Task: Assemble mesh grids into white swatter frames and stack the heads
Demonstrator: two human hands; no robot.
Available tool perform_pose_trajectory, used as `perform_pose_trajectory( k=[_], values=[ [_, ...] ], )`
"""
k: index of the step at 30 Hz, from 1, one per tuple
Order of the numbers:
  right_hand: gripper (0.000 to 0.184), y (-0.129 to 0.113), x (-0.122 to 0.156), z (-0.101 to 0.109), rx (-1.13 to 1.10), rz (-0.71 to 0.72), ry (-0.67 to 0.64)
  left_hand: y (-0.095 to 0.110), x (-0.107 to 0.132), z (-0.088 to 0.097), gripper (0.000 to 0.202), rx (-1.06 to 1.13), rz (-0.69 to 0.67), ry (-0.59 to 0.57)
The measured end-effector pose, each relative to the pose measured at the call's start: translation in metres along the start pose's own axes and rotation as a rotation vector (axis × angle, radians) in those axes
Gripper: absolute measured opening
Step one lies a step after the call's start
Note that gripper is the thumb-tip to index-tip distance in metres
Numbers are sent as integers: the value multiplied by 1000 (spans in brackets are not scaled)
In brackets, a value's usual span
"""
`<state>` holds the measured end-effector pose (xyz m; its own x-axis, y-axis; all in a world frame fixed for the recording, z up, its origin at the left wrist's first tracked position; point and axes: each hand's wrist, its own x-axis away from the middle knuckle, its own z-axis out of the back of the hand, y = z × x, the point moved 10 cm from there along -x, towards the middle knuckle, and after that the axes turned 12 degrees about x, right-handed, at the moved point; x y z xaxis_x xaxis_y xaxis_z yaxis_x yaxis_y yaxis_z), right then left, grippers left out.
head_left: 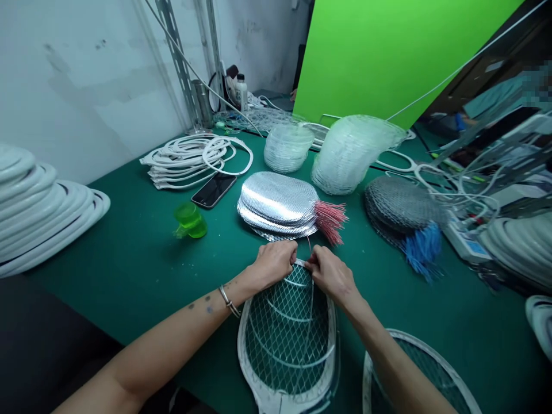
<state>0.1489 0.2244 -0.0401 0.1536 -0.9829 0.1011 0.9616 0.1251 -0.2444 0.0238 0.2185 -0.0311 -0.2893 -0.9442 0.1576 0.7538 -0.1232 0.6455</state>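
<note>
A white mosquito swatter head (pixel 244 351), an oval frame with metal mesh and curved ribs across it, lies in front of me with its far end away from me. My left hand (pixel 278 260) is closed at the left of the frame's far rim, thumb and fingers pressed together there. Just to its right, my right hand (pixel 331 273) pinches the same rim. A thin red wire (pixel 309 244) rises between the two hands; whether the fingers touch it I cannot tell. Just beyond lies a stack of silvery mesh sheets (pixel 278 198) with red wires (pixel 331 221) at its right end.
A second swatter frame (pixel 431 345) lies at lower right. White frames (pixel 38 213) are piled at left, with white rings (pixel 185 161), a phone (pixel 214 190) and a green tape roll (pixel 190 220) nearby. Grey meshes (pixel 401 204) with blue wires (pixel 422 250) lie right; clear-white stacks (pixel 351 152) stand behind.
</note>
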Motion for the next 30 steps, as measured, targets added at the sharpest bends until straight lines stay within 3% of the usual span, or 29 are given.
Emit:
perform_pose_trajectory(
  k=[5,7,9,11,14,16,18,20,23,30],
  values=[
    [12,2,7,18,-112,12,97,6,0,5,14,1,-66,23],
    [24,8,26,35,-146,-31,183,10,3,11,10,18,-91,54],
    [30,10,63,50,-160,-58,261,12,15,20,15,46,-104,80],
    [25,2,114,58,-142,4,325,11,40,28,20,96,-133,95],
    [13,-30,200,52,-96,253,409,15,99,28,20,204,-302,9],
    [17,-51,244,35,-79,395,408,18,143,14,19,213,-455,-135],
    [24,-67,267,17,-47,471,389,15,179,-5,22,137,-560,-259],
    [27,-77,270,4,-18,488,380,11,198,-21,24,46,-621,-307],
    [26,-80,261,-2,-2,487,367,11,202,-33,33,-33,-665,-307],
    [29,-54,257,4,25,428,393,39,203,-36,32,-125,-887,-177]
  ],
)
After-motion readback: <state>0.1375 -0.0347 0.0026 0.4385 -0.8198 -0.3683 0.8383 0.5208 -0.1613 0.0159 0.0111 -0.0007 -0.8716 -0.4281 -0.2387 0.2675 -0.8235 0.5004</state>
